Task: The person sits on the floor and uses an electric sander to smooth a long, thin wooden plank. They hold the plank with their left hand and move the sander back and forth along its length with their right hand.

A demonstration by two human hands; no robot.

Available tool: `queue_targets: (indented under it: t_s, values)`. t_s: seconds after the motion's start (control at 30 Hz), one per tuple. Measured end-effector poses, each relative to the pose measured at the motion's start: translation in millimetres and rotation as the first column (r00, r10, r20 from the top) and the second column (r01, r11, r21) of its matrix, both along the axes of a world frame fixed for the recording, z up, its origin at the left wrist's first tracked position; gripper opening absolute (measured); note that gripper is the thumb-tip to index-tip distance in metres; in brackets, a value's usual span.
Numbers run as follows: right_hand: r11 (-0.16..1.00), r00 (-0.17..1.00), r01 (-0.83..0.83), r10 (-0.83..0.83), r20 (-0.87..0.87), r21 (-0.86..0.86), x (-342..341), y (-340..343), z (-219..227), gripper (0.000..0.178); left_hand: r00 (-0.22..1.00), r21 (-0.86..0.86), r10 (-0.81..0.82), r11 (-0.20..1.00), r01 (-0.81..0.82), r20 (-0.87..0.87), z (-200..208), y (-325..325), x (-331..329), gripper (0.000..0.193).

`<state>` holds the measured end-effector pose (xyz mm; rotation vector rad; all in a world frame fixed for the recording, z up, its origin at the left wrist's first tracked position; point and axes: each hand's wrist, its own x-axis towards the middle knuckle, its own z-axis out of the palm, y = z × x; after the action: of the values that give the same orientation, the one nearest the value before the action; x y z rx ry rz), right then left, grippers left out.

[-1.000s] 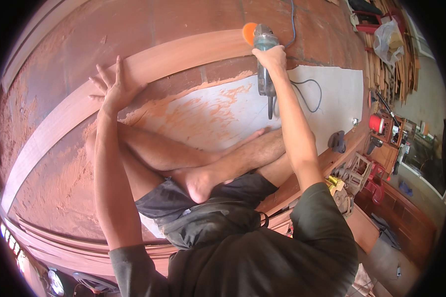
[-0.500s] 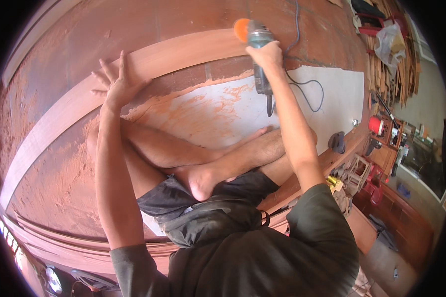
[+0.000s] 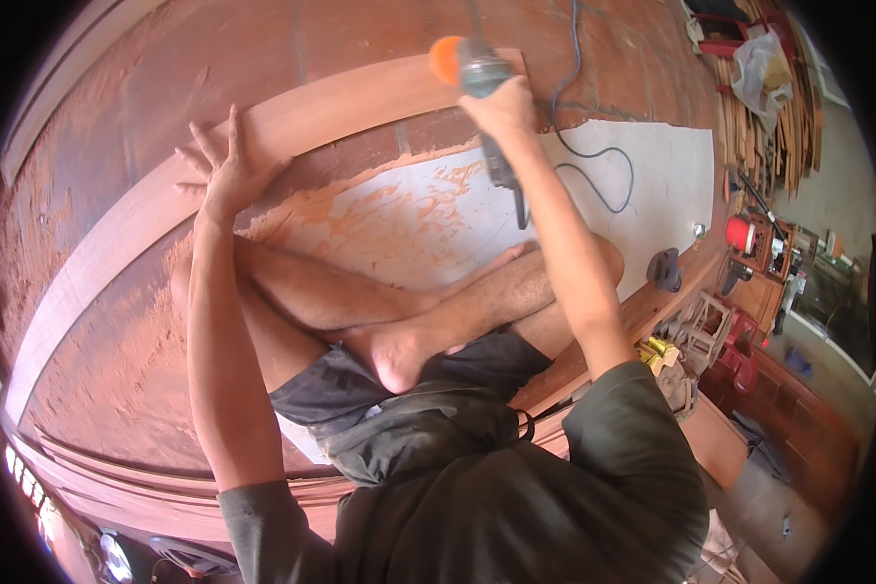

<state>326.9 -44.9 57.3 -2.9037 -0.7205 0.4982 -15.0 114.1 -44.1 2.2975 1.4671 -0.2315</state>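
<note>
A long wooden board [image 3: 360,107] lies across the dusty floor in front of my crossed legs. My left hand [image 3: 227,175] rests on it with the fingers spread, pressing nothing but the board's surface. In my right hand [image 3: 504,107] is an angle grinder [image 3: 484,70], gripped round its body near the head. Its orange disc [image 3: 446,60] is over the board near the right end, and blur hides whether the two touch. The tool's dark rear end and cord point back toward my knee.
A white sheet [image 3: 652,175] smeared with orange dust lies under my legs. The grinder's cord [image 3: 565,88] loops over it and runs away along the floor. Stacked boards [image 3: 146,487] lie at the left, wood strips [image 3: 798,146] at the far right. A red container [image 3: 740,234] stands by tools.
My right hand has moved the grinder a little to the left along the board, uncovering the board's right end. My left hand has stayed nearly in place.
</note>
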Motion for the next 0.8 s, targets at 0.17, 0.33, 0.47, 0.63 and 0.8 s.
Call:
queue_targets:
  t_s: [0.17,0.33,0.47,0.63,0.8]
  values:
    - [0.980,0.979,0.196,-0.197,0.049,0.032,38,-5,-7,0.087,1.000,-0.001,-0.017,1.000,0.017,0.022,1,-1,3,0.122]
    - [0.989,0.999,0.006,0.002,-0.054,0.146,-40,14,-14,0.079,1.000,0.024,-0.008,1.000,0.008,-0.009,1,-3,3,0.120]
    - [0.992,0.991,-0.090,0.097,-0.087,0.085,-54,0,-8,0.079,0.998,-0.023,-0.003,1.000,0.004,0.056,-4,1,-6,0.123]
    - [0.997,0.999,0.049,-0.050,0.018,0.066,23,-39,-7,0.084,1.000,-0.006,-0.011,1.000,0.011,-0.005,-2,3,-4,0.123]
    - [0.987,0.987,0.149,-0.152,0.048,0.055,36,-36,-5,0.085,0.999,-0.033,-0.015,0.999,0.013,-0.044,7,0,7,0.123]
